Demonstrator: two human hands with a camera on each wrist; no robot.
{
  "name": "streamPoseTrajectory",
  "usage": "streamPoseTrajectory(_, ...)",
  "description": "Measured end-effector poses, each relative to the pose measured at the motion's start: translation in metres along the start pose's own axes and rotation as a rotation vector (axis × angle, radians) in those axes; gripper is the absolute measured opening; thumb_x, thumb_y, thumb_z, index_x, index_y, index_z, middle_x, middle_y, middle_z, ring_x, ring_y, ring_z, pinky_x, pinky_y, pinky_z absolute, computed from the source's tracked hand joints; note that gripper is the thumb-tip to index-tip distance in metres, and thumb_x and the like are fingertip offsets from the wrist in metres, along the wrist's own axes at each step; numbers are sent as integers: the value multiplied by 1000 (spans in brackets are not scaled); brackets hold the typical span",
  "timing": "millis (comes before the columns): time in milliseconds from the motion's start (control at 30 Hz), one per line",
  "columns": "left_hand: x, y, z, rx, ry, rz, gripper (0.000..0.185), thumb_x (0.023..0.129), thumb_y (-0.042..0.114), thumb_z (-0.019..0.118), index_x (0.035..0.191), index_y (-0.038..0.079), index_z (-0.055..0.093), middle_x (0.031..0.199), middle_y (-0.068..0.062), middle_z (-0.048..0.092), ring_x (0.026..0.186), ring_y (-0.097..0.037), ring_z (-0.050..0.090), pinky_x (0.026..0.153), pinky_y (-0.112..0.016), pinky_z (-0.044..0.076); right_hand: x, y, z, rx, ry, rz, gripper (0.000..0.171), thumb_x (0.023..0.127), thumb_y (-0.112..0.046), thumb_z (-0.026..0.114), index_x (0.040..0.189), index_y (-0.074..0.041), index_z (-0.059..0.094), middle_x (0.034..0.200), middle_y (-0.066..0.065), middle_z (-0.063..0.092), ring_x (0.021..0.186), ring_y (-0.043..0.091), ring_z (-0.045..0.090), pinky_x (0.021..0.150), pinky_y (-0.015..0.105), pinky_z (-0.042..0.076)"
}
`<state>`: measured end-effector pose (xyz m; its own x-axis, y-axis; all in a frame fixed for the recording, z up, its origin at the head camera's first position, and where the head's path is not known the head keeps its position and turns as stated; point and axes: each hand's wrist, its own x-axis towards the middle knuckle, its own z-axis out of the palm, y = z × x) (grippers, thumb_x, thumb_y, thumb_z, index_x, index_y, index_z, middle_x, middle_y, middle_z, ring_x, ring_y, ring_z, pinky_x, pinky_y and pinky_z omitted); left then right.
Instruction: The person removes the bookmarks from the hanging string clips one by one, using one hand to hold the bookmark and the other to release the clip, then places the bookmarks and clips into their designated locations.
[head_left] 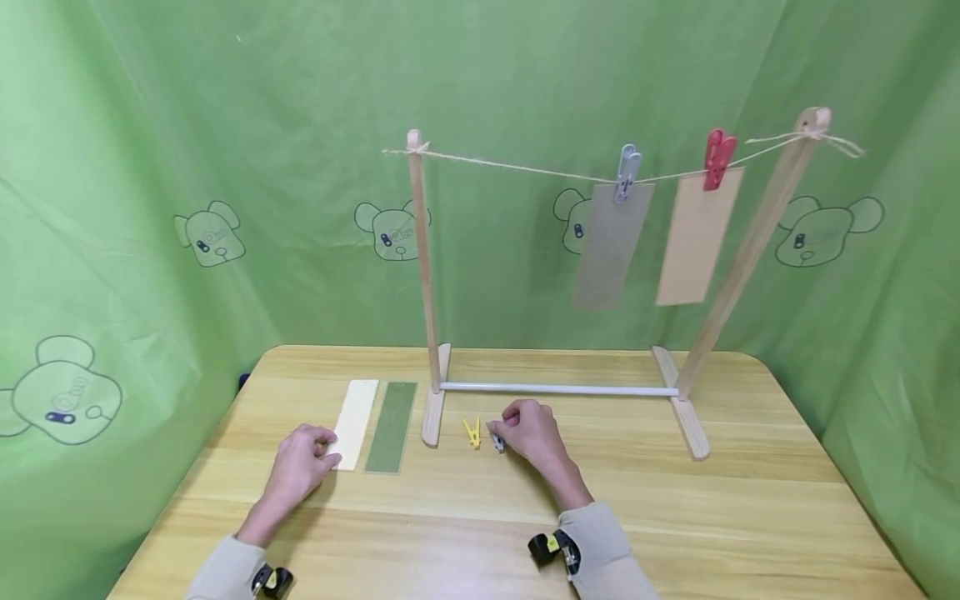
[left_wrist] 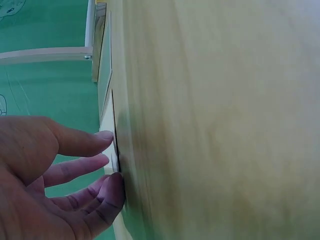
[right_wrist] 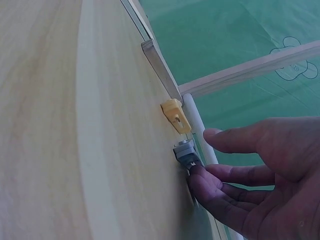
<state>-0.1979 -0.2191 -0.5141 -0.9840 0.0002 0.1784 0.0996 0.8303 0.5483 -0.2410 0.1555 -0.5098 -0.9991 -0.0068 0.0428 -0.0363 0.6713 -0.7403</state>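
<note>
At the left of the table my left hand (head_left: 300, 465) reaches over the left edge of a cream rectangular card (head_left: 357, 421) lying flat. Its thumb and fingertips rest at the card's edge, with a gap between them in the left wrist view. A green card (head_left: 392, 427) lies just right of the cream one. My right hand (head_left: 534, 433) is over a grey clothespin (right_wrist: 186, 152) on the table. In the right wrist view its fingertips touch the clothespin's end, while the thumb stands apart. Beside that lies a yellow clothespin (head_left: 473, 433).
Behind the hands stands a wooden rack (head_left: 424, 267) with a white lower bar (head_left: 558, 389). On its string (head_left: 517, 167), a light blue clothespin (head_left: 627, 173) holds a grey card (head_left: 611, 250); a red clothespin (head_left: 718, 158) holds a peach card (head_left: 699, 242). Green curtain (head_left: 300, 100) surrounds the table.
</note>
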Motion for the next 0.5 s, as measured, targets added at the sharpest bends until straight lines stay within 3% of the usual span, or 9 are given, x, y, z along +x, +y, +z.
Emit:
streamPoseTrajectory(233, 3, 0, 0, 11, -15, 19, 28, 78, 3, 84, 105, -3, 74, 96, -13, 66, 82, -24, 63, 73, -43, 58, 0, -2, -1, 7, -3, -11, 29, 84, -22, 85, 98, 1, 74, 83, 6, 71, 76, 19, 67, 72, 35, 62)
streamPoseTrajectory(500, 5, 0, -2, 1, -46, 10, 28, 81, 5, 83, 106, -3, 74, 99, -14, 66, 83, -25, 65, 74, -45, 59, -1, -3, -2, 9, 7, -23, 30, 85, -22, 85, 101, 2, 74, 85, 6, 71, 77, 18, 66, 71, 34, 61)
